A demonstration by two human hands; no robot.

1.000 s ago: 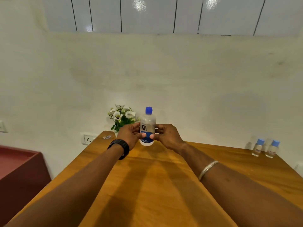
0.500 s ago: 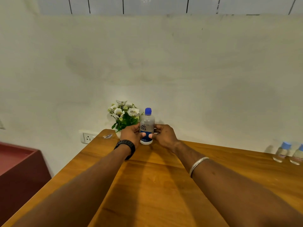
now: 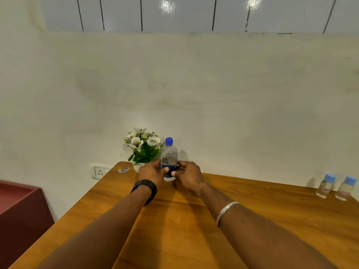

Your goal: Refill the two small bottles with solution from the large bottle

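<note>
lg bottle (image 3: 169, 159) on table (image 3: 272, 220) right of flowers (image 3: 143, 146), 2 sm bottles (image 3: 335, 188) far right

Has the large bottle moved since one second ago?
Yes. The large bottle came down toward the table and nearer the flower pot; both hands hold it.

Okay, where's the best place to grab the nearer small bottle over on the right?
Probably the clear body of the left small bottle, just below its blue cap, coming from its open left side with the right hand; it stands upright with its twin close on its right.
</note>
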